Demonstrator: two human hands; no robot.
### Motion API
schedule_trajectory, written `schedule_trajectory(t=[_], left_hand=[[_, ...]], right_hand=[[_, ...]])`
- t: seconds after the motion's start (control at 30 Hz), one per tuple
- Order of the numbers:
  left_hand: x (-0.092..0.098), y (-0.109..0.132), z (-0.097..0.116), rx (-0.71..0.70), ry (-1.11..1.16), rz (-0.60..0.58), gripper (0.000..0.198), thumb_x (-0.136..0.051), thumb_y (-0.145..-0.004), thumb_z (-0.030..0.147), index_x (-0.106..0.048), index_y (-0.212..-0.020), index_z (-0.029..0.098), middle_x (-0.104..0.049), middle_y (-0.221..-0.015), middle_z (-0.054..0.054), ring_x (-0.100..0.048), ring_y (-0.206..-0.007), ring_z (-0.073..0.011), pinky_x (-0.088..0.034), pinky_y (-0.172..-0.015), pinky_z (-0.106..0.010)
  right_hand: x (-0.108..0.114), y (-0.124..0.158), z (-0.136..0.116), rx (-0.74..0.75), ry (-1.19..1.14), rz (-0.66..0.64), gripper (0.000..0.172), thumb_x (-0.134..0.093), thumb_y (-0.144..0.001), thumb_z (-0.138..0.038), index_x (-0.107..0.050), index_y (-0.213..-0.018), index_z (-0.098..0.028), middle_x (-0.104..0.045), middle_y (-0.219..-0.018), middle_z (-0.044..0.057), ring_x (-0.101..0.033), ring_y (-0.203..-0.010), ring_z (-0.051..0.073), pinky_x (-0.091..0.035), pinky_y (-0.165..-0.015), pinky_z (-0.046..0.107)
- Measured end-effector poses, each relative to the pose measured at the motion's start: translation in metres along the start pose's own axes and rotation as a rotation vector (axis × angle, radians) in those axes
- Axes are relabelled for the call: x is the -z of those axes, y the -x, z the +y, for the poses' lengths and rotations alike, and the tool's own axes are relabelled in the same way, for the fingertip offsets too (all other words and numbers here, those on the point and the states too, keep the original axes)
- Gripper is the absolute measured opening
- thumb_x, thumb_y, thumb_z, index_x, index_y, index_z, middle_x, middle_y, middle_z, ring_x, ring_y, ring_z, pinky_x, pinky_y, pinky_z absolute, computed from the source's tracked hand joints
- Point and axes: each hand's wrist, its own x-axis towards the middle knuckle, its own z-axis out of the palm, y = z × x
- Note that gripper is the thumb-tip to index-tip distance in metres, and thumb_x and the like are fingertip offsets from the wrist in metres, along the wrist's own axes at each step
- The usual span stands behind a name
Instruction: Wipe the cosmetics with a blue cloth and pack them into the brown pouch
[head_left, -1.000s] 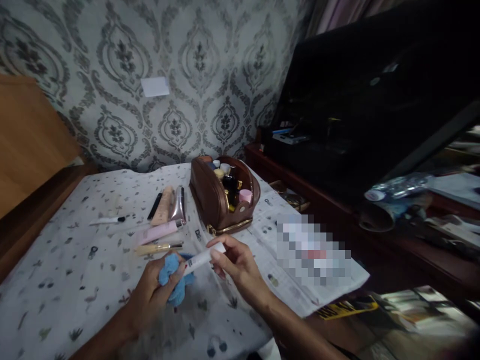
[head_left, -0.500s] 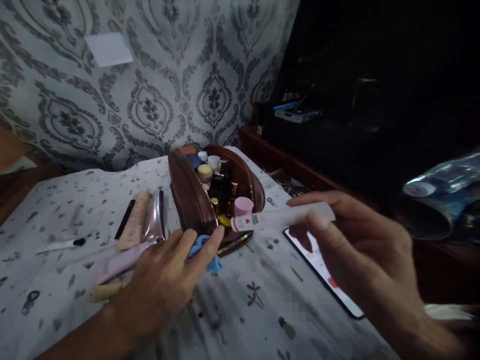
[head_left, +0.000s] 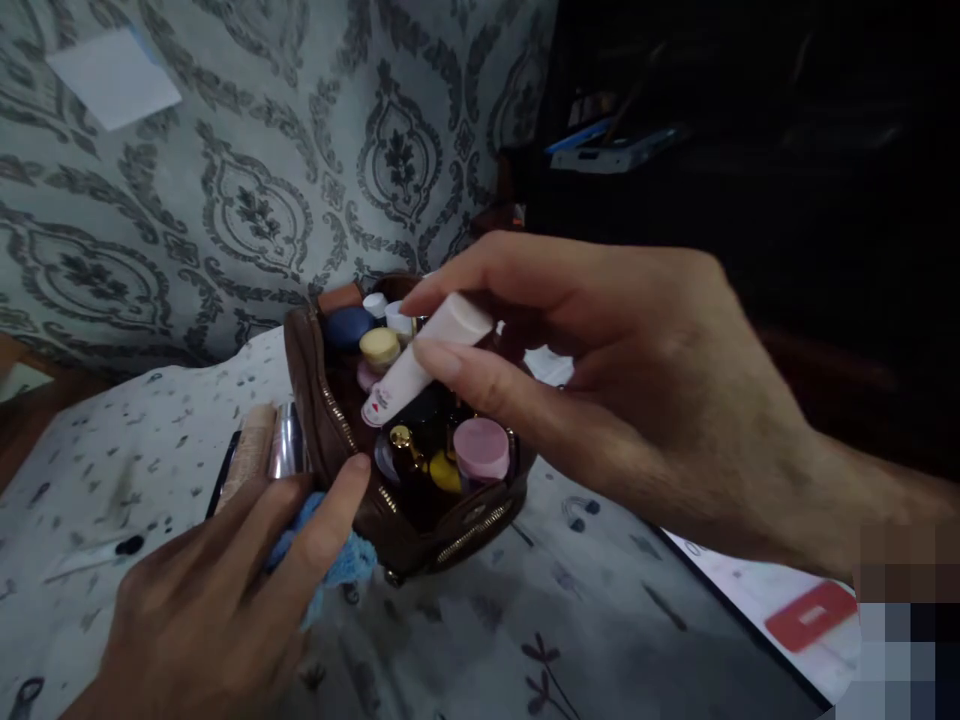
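Note:
Between thumb and fingers, my right hand (head_left: 600,370) pinches a small white tube (head_left: 427,360), tilted with its labelled end down, over the open brown cosmetic bag (head_left: 307,365). Inside the bag are a pink-lidded jar (head_left: 481,450), a jar with a cream-yellow lid (head_left: 379,346), a dark blue round item (head_left: 349,328) and several dark bottles with gold parts. My left hand (head_left: 247,590) is closed over a blue cloth (head_left: 341,560) at the bag's near left side, its index finger at the zipper edge.
Left of the bag lie a beige tube (head_left: 251,440), a silver tube (head_left: 286,442) and a thin white stick with a dark tip (head_left: 94,555) on the patterned cloth. A phone (head_left: 750,590) with a lit screen lies at right. Patterned wallpaper (head_left: 255,210) rises behind.
My right hand has carried the white tube left over the bag and tipped it downward. The view has moved closer to the bag. My left hand still keeps the blue cloth.

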Motion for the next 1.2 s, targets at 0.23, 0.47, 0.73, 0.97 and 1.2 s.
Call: schedule_trajectory(t=[0.23, 0.47, 0.73, 0.97, 1.2], left_hand=[[-0.006, 0.019, -0.005, -0.022, -0.096, -0.032, 0.059, -0.042, -0.095, 0.028, -0.037, -0.154, 0.029, -0.072, -0.102, -0.007, -0.074, -0.085, -0.0223, -0.057, -0.064, -0.028], [-0.006, 0.017, 0.001, 0.010, -0.055, -0.060, 0.065, -0.039, -0.096, 0.019, -0.026, -0.158, 0.028, -0.071, -0.104, -0.008, -0.072, -0.087, -0.0224, -0.061, -0.073, -0.032], [-0.003, 0.019, 0.001, 0.029, -0.022, -0.060, 0.066, -0.039, -0.096, 0.020, -0.023, -0.160, 0.031, -0.070, -0.112, -0.009, -0.071, -0.088, -0.0235, -0.062, -0.076, -0.036], [0.001, 0.022, 0.002, 0.044, -0.029, -0.102, 0.063, -0.038, -0.097, 0.034, -0.026, -0.159, 0.031, -0.066, -0.116, -0.008, -0.067, -0.086, -0.0224, -0.057, -0.078, -0.033], [-0.004, 0.017, 0.008, 0.060, 0.019, -0.010, 0.058, -0.038, -0.099, 0.027, -0.033, -0.157, 0.029, -0.062, -0.113, -0.008, -0.063, -0.096, -0.0168, -0.046, -0.074, -0.028]], right_hand=[[-0.026, -0.019, 0.007, 0.018, 0.010, -0.187, 0.012, -0.059, -0.096, -0.027, -0.063, -0.105, -0.021, -0.062, -0.075, -0.005, -0.055, -0.059, 0.007, -0.035, -0.054, 0.019], [-0.049, -0.044, 0.006, 0.084, 0.206, -0.348, 0.012, -0.061, -0.089, -0.021, -0.057, -0.100, -0.022, -0.052, -0.068, -0.006, -0.044, -0.056, 0.008, -0.025, -0.054, 0.022], [-0.056, -0.052, 0.012, 0.104, 0.114, -0.389, 0.007, -0.064, -0.085, -0.014, -0.061, -0.087, -0.020, -0.055, -0.071, -0.007, -0.049, -0.061, 0.006, -0.024, -0.054, 0.021], [-0.045, -0.039, 0.009, 0.016, -0.142, -0.424, 0.018, -0.057, -0.089, -0.011, -0.058, -0.072, -0.016, -0.050, -0.067, -0.006, -0.058, -0.072, 0.007, -0.035, -0.063, 0.017], [-0.046, -0.031, 0.011, 0.088, -0.035, -0.597, 0.010, -0.059, -0.088, -0.010, -0.059, -0.081, -0.017, -0.055, -0.073, -0.005, -0.056, -0.072, 0.009, -0.041, -0.069, 0.022]])
